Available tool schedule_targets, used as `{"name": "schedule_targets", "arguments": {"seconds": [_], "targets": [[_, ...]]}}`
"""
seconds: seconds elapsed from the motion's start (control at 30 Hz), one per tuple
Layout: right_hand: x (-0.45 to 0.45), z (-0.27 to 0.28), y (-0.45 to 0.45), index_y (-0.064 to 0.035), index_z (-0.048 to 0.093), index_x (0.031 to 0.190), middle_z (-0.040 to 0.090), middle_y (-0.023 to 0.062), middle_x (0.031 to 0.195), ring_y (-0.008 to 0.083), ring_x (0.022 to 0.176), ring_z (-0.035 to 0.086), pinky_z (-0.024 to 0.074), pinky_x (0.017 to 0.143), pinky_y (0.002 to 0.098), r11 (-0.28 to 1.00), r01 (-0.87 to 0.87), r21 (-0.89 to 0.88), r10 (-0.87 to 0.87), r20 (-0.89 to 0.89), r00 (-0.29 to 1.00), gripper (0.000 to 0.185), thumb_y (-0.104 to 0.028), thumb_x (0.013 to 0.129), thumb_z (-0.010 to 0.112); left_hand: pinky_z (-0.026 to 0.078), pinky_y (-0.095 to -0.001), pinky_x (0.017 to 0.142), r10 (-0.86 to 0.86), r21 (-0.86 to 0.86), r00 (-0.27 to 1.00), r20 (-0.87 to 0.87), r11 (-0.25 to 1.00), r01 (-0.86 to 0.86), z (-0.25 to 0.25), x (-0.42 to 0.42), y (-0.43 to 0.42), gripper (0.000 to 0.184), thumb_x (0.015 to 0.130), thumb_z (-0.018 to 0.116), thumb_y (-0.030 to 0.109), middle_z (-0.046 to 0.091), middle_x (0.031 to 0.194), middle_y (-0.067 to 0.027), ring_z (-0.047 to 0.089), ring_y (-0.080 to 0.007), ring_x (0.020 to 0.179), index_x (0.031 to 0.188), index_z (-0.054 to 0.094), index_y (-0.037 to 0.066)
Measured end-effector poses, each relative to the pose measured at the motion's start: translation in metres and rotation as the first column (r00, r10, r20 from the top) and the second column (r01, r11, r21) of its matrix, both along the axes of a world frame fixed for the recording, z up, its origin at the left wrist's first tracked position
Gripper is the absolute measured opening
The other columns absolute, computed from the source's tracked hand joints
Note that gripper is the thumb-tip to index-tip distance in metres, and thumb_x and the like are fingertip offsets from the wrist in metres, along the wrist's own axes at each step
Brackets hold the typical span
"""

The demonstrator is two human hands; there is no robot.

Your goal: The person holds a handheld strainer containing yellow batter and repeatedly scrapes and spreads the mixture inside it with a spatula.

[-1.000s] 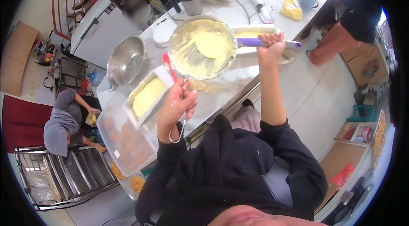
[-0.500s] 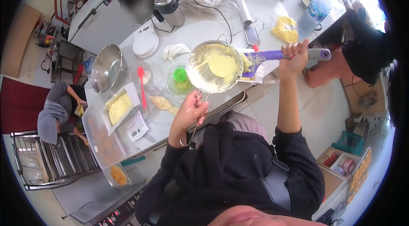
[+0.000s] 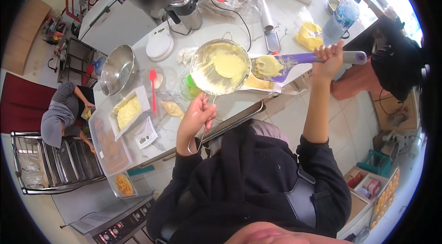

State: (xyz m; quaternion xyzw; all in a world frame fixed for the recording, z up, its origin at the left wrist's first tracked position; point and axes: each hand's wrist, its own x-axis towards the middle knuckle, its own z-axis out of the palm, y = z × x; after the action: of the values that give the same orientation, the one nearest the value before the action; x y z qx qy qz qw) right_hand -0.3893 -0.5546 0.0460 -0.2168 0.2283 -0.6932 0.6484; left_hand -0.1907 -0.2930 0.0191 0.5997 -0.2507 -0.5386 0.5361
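Note:
My left hand point(image 3: 196, 117) is closed round the wire handle of a metal strainer-like bowl point(image 3: 221, 67), which is tilted and coated with pale yellow batter. In my right hand point(image 3: 328, 61) is a purple spatula point(image 3: 301, 58) with a grey handle end; a lump of batter rests on its blade. Beneath the blade lies a lined loaf pan point(image 3: 264, 83) with batter in it. A second lined pan point(image 3: 128, 111) of batter stands at the left, by a small scale point(image 3: 146, 132). A red spatula point(image 3: 153, 91) lies near it.
A steel bowl point(image 3: 118, 70), a white scale point(image 3: 159, 44), a mixer point(image 3: 185, 10), a grater point(image 3: 272, 40), a yellow bag point(image 3: 309, 34) and a water bottle point(image 3: 341, 16) stand on the table. One person point(image 3: 62, 113) bends at the left; another point(image 3: 398, 60) is at the right.
The spatula has come out of the bowl, now bearing batter, and moved right above the pan. The bowl has shifted slightly left since half a second ago. My view has also shifted.

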Motion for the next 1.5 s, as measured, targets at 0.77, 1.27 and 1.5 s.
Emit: {"name": "schedule_targets", "arguments": {"seconds": [0.77,1.27,1.5], "targets": [[0.067,0.017,0.077,-0.0042,0.044,0.053,0.040,0.0057,0.044,0.0183,0.037,0.040,0.0311,0.037,0.0289,0.223,-0.432,-0.874,0.307,-0.357,0.882,0.033,-0.018,0.079,0.057,0.031,-0.0201,0.031,-0.033,-0.022,0.998,0.062,0.999,0.035,0.012,-0.013,-0.018,0.021,0.080,0.048,0.006,0.039,0.051,-0.0028,0.040,-0.0084,0.035,0.081,0.027,0.006],[0.070,0.007,0.072,-0.0073,0.029,0.054,0.026,-0.0007,0.040,0.0116,0.031,0.023,0.0209,0.032,0.0248,0.382,-0.317,-0.868,0.410,-0.148,0.900,0.040,-0.026,0.087,0.043,0.031,-0.0194,0.032,-0.059,-0.088,0.998,0.038,0.994,0.062,-0.003,-0.009,-0.017,0.028,0.080,0.049,0.007,0.039,0.054,-0.0011,0.038,-0.0072,0.036,0.102,0.032,0.004],[0.058,0.029,0.049,-0.0087,0.029,0.056,0.025,-0.0013,0.042,0.0105,0.035,0.022,0.0205,0.036,0.0268,0.365,-0.309,-0.879,0.315,-0.195,0.929,0.039,-0.028,0.088,0.038,0.031,-0.0192,0.032,-0.087,-0.064,0.996,0.037,0.994,0.089,-0.008,-0.007,-0.013,0.027,0.080,0.048,0.007,0.039,0.053,-0.0017,0.039,-0.0074,0.036,0.098,0.029,0.004]]}}
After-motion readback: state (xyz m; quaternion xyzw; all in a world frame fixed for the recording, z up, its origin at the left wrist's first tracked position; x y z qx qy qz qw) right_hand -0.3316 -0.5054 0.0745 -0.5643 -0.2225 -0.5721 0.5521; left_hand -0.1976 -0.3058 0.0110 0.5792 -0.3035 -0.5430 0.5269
